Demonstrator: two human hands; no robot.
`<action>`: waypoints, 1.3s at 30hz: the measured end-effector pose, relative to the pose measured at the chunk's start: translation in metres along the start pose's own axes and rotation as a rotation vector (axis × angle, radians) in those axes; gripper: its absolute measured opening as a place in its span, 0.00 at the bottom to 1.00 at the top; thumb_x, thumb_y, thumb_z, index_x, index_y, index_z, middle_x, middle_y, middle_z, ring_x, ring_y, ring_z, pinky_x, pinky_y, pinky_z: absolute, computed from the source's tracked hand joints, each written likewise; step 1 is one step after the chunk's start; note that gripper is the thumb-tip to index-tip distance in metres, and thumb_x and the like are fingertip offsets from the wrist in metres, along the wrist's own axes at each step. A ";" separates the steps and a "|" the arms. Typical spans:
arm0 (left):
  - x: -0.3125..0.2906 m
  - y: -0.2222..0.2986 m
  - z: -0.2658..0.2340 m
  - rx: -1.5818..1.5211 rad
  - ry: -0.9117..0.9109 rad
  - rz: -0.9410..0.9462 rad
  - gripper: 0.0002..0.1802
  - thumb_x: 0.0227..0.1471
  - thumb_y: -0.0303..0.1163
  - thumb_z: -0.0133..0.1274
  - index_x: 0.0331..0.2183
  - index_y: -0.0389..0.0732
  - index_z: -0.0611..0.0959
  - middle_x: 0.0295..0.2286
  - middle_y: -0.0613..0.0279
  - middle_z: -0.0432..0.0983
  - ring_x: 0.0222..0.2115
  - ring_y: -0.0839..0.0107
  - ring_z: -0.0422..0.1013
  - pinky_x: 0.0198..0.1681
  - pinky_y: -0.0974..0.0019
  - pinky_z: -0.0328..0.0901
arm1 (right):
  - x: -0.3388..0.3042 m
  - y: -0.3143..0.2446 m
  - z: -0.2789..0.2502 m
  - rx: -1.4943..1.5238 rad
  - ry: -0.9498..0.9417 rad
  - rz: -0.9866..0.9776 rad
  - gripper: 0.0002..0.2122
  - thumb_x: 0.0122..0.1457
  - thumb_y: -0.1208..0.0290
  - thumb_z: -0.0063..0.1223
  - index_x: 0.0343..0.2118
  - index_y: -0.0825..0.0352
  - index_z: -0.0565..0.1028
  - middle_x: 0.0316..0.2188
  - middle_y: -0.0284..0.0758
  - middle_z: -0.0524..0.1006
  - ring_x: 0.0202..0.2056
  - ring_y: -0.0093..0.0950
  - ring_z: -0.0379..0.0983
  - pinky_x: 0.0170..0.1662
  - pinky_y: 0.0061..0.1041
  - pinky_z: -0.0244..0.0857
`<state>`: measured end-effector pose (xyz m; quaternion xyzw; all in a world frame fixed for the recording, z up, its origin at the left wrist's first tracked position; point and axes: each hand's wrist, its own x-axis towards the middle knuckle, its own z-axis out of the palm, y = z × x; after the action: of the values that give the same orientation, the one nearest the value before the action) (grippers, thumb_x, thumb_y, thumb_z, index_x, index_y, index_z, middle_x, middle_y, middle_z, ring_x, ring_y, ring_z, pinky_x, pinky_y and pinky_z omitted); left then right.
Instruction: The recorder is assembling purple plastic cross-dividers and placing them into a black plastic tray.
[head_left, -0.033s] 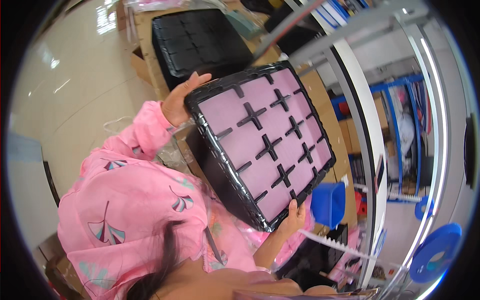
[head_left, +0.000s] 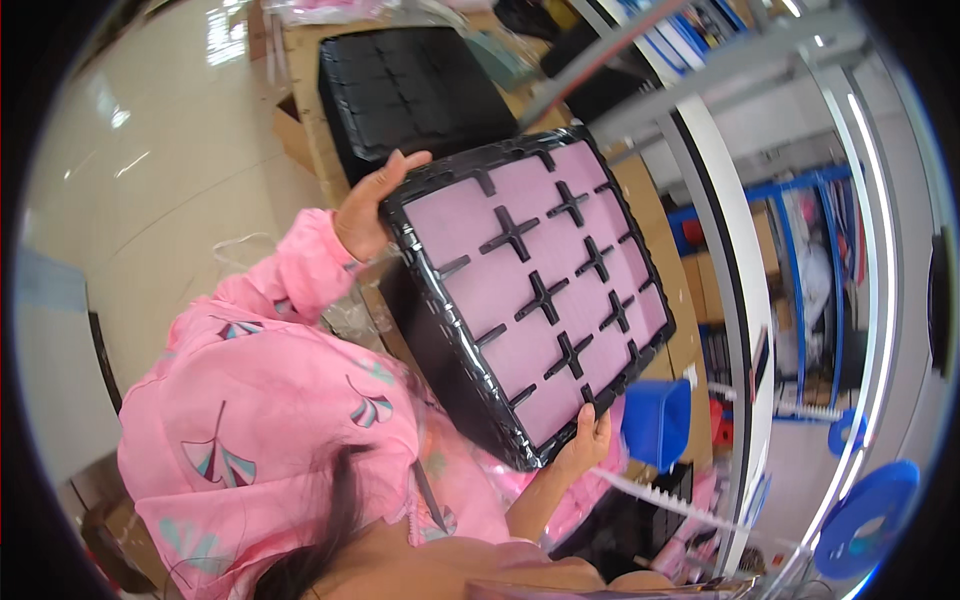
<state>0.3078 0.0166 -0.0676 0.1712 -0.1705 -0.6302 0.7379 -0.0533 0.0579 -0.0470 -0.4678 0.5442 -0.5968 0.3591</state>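
The left hand (head_left: 368, 208) is curled around the upper left corner of a black compartment tray (head_left: 527, 290), its fingertips hooked over the rim and the palm behind the edge; the right hand (head_left: 583, 440) grips the opposite, lower corner, thumb laid on the front of the rim and the fingers hidden behind it; between the two hands the tray is held up off any surface, tilted on a diagonal with its face turned toward the camera; its cells are filled with pink pads (head_left: 505, 285), parted by black cross-shaped dividers; the pink sleeve (head_left: 290, 275) of the left arm runs down from the wrist into a pink patterned garment that fills the lower left; beyond the left hand, a stack of black trays (head_left: 410, 85) sits on a brown cardboard-covered table (head_left: 655, 215) that passes under the held tray; just beside the right hand stands a blue box (head_left: 657, 423); a grey metal shelf post (head_left: 735, 300) curves down the right side, with blue shelving (head_left: 800, 290) behind it and a blue round disc (head_left: 868, 518) at the lower right; pale glossy floor (head_left: 150, 160) lies to the left.
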 end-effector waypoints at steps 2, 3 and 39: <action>-0.020 -0.026 0.013 0.036 -0.123 0.141 0.30 0.48 0.50 0.46 0.46 0.37 0.66 0.40 0.61 0.68 0.42 0.70 0.65 0.46 0.64 0.60 | 0.000 0.001 0.004 0.048 -0.048 0.005 0.16 0.51 0.79 0.48 0.44 0.78 0.65 0.36 0.36 0.71 0.35 0.22 0.67 0.41 0.17 0.60; -0.031 -0.044 0.011 -0.007 -0.065 0.142 0.29 0.46 0.47 0.50 0.46 0.38 0.67 0.40 0.61 0.68 0.41 0.70 0.65 0.46 0.63 0.61 | 0.002 0.004 0.003 0.074 -0.046 0.017 0.16 0.51 0.78 0.48 0.43 0.78 0.65 0.35 0.36 0.71 0.34 0.22 0.67 0.39 0.17 0.60; -0.082 -0.137 0.000 1.810 0.290 1.389 0.40 0.29 0.37 0.62 0.47 0.35 0.64 0.49 0.52 0.59 0.51 0.53 0.54 0.52 0.56 0.53 | 0.048 -0.062 -0.001 0.446 -0.360 -0.232 0.18 0.50 0.82 0.48 0.45 0.77 0.60 0.34 0.38 0.72 0.34 0.20 0.68 0.39 0.16 0.62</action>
<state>0.1763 0.0772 -0.1347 0.5785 -0.5316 0.2917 0.5455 -0.0638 0.0230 0.0222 -0.5345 0.2703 -0.6463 0.4729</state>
